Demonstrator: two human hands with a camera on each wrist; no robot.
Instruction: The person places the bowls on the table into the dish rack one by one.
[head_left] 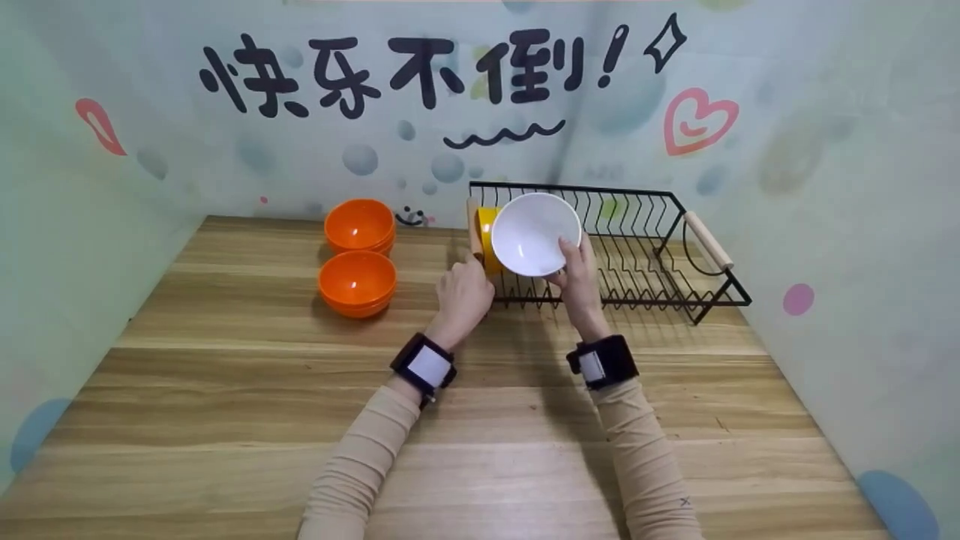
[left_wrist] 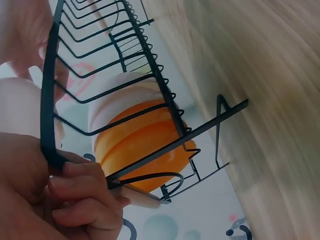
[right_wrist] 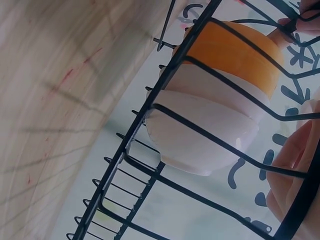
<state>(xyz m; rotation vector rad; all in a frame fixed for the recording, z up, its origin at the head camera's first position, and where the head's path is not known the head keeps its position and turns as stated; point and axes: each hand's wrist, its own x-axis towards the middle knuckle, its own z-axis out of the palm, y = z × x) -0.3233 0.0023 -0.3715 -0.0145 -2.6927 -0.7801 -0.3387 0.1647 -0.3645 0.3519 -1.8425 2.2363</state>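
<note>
My left hand [head_left: 465, 296] grips the front left corner of a black wire dish rack [head_left: 645, 302], its fingers curled round the frame near the wooden handle [head_left: 474, 229]. At that end, yellow bowlware [head_left: 491, 255] stands on its side in the rack. My right hand [head_left: 581, 289] holds a white bowl [head_left: 532, 229] by its rim, thumb on the inside and fingers behind. The bowl is tilted with its opening toward me. Through the wires, the right wrist view shows two nested white bowls [right_wrist: 200, 132] against the yellow one [right_wrist: 230, 52].
Two short stacks of orange bowls, one behind [head_left: 360, 225] and one in front [head_left: 357, 281], stand on the wooden table [head_left: 225, 390] left of the rack. A printed cloth backdrop [head_left: 300, 165] rises behind. Wire dividers and a second wooden handle [head_left: 707, 240] extend rightward.
</note>
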